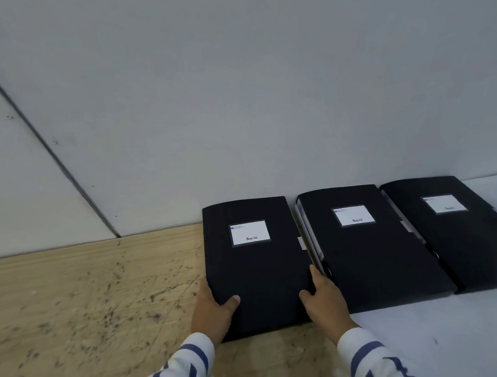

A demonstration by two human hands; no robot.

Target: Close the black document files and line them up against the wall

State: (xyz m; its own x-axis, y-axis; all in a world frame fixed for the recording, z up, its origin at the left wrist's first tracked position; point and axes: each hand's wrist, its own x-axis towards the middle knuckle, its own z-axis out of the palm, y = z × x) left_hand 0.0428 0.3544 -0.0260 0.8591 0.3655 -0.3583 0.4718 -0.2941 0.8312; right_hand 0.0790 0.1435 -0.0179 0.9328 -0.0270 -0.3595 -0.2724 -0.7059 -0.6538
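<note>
Three black document files lie flat and closed in a row, their far ends against the pale wall point(263, 96). The left file point(257, 265) has a white label on its cover. My left hand point(213, 311) grips its near left corner, thumb on top. My right hand point(326, 298) holds its near right edge, fingers in the gap beside the middle file point(373, 255). The right file point(461, 230) lies further right, touching the middle one.
The left file rests on a worn, stained wooden surface point(86, 307); the other two lie on a white surface point(464, 334). A dark seam point(41, 140) runs diagonally down the wall to the corner at the left.
</note>
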